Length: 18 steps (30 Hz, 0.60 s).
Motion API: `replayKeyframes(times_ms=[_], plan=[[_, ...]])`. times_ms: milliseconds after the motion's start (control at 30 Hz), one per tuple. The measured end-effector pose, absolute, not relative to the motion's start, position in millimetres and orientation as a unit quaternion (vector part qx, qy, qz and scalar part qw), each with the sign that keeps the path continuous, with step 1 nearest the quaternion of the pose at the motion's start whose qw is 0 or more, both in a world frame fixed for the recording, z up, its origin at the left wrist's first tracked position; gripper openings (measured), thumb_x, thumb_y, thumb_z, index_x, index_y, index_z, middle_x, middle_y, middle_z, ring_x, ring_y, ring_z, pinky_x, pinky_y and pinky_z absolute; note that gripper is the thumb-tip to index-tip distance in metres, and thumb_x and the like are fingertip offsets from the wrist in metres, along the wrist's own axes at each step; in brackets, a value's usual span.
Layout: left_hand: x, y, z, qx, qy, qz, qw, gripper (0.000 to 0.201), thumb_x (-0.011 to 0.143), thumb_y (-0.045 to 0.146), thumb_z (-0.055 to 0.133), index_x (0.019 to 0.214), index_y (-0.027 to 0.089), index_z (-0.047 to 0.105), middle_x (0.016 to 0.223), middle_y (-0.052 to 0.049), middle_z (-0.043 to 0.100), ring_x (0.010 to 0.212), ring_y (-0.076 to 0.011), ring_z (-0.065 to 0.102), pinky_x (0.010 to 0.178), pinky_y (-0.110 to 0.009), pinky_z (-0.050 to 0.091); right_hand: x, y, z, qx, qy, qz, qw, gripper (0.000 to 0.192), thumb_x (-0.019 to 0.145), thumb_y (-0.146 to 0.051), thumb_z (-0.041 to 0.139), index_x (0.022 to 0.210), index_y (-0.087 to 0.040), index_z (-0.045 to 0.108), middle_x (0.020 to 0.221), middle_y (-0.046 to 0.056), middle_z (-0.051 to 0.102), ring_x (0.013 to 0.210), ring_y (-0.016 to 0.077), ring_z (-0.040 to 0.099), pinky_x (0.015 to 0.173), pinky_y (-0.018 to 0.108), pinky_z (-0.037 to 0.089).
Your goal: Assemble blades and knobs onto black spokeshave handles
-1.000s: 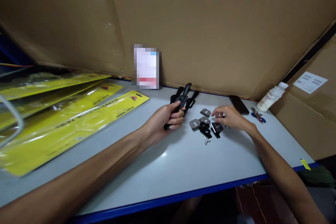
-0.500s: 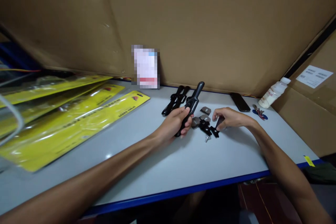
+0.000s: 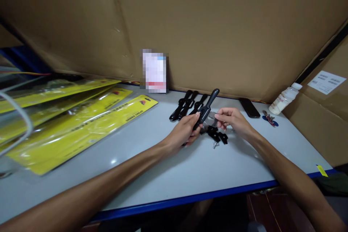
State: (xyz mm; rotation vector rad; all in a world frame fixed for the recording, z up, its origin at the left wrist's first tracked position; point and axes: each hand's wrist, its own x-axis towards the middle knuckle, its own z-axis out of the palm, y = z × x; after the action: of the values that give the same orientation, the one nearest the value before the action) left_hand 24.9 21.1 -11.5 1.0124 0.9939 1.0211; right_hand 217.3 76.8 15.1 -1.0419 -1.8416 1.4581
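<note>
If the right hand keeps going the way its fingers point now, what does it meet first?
The right hand points left toward the black handle gripped in the left hand. It would likely meet that handle first, though depth between them is hard to judge.

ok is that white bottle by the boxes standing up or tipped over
Tipped over. The white bottle lies on its side at the table's far right, cap toward the cardboard box.
</note>
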Motion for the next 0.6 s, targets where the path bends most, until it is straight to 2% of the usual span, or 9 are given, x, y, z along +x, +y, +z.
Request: replayKeyframes(times_ms=[100, 200, 300, 367, 467, 533, 600], plan=[[24.6, 20.4, -9.9, 0.465, 0.423, 0.427, 0.65, 0.045, 0.097, 0.051, 0.042, 0.067, 0.02, 0.053, 0.045, 0.009, 0.03, 0.032, -0.0054, 0.019, 0.029, -0.017, 0.018, 213.2, 72.0, 13.1, -0.376, -0.659, 0.586, 0.284, 0.029, 0.078, -0.043, 0.072, 0.071, -0.017, 0.061, 0.068, 0.003, 0.068, 0.058, 0.0112, 0.058, 0.053, 0.024, 0.046], [24.8, 19.8, -9.7, 0.485, 0.414, 0.419, 0.646, 0.041, 0.095, 0.048, 0.048, 0.066, 0.02, 0.054, 0.044, 0.008, 0.031, 0.031, -0.0054, 0.021, 0.029, -0.017, 0.017, 212.7, 71.4, 11.9, -0.361, -0.64, 0.624, 0.267, 0.023, 0.077, -0.038, 0.072, 0.076, -0.017, 0.064, 0.078, 0.006, 0.073, 0.067, 0.0141, 0.064, 0.054, 0.024, 0.048], [25.0, 19.9, -10.9, 0.475, 0.432, 0.428, 0.636, 0.039, 0.096, 0.043, 0.049, 0.066, 0.019, 0.053, 0.044, 0.008, 0.032, 0.032, -0.0054, 0.021, 0.03, -0.017, 0.018, 216.5, 74.6, 14.7, -0.367, -0.633, 0.621, 0.281, 0.022, 0.077, -0.035, 0.071, 0.09, -0.017, 0.068, 0.089, 0.009, 0.075, 0.072, 0.0155, 0.067, 0.056, 0.025, 0.049], [25.1, 20.1, -11.0, 0.464, 0.446, 0.427, 0.635, 0.039, 0.098, 0.042, 0.045, 0.067, 0.019, 0.053, 0.044, 0.008, 0.032, 0.033, -0.0056, 0.021, 0.03, -0.017, 0.019, 221.0, 79.5, 17.2, -0.391, -0.651, 0.57, 0.313, 0.025, 0.077, -0.033, 0.07, 0.096, -0.017, 0.069, 0.088, 0.008, 0.075, 0.068, 0.0146, 0.065, 0.053, 0.024, 0.046], [25.0, 20.0, -8.4, 0.444, 0.457, 0.424, 0.644, 0.04, 0.1, 0.039, 0.04, 0.067, 0.019, 0.051, 0.043, 0.009, 0.03, 0.033, -0.0056, 0.02, 0.03, -0.017, 0.019, 228.5, 89.4, 17.2, -0.433, -0.699, 0.443, 0.358, 0.021, 0.077, -0.031, 0.065, 0.089, -0.016, 0.07, 0.073, 0.004, 0.071, 0.058, 0.0126, 0.057, 0.048, 0.023, 0.039], [24.7, 20.2, -5.6, 0.422, 0.46, 0.426, 0.655, 0.041, 0.101, 0.038, 0.038, 0.066, 0.019, 0.05, 0.044, 0.009, 0.03, 0.033, -0.0051, 0.019, 0.03, -0.017, 0.018, 232.6, 95.1, 14.2, -0.451, -0.737, 0.357, 0.357, 0.016, 0.078, -0.028, 0.063, 0.084, -0.015, 0.07, 0.066, 0.002, 0.067, 0.056, 0.0123, 0.054, 0.052, 0.024, 0.039], [24.0, 20.8, -3.0, 0.398, 0.462, 0.432, 0.664, 0.042, 0.101, 0.036, 0.037, 0.065, 0.018, 0.05, 0.044, 0.009, 0.029, 0.032, -0.0047, 0.018, 0.03, -0.017, 0.017, 235.0, 98.1, 10.7, -0.453, -0.782, 0.284, 0.32, 0.013, 0.079, -0.025, 0.062, 0.081, -0.016, 0.071, 0.067, 0.001, 0.067, 0.061, 0.0129, 0.056, 0.059, 0.026, 0.041]])
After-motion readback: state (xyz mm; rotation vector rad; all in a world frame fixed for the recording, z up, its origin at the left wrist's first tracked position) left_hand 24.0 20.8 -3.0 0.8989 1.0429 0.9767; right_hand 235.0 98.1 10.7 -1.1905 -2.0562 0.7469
